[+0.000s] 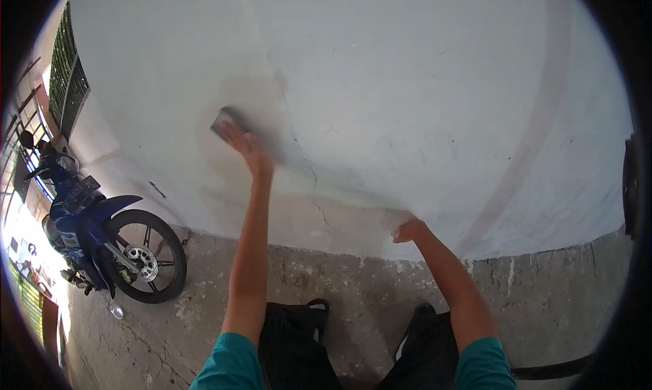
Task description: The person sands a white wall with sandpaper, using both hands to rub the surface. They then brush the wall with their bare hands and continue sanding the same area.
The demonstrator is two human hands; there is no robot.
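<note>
My left hand (pixel 248 147) is pressed against a pale wall (pixel 380 71), its fingers over a dark grey sheet that looks like sandpaper (pixel 221 120). The hand and sheet are slightly blurred, and a greyish smudge surrounds them on the wall. Lower and to the right, my right hand (pixel 409 231) is curled closed by the bottom of the wall. Whether anything is inside its fingers is hidden. A thin crack (pixel 312 172) runs down the wall between the two hands.
A blue motorcycle (pixel 85 213) stands at the left, its front wheel close to the wall. My feet are on a rough concrete floor (pixel 204 295). A dark curved hose or cable (pixel 553 369) lies at the lower right, and a dark object (pixel 631 186) is at the right edge.
</note>
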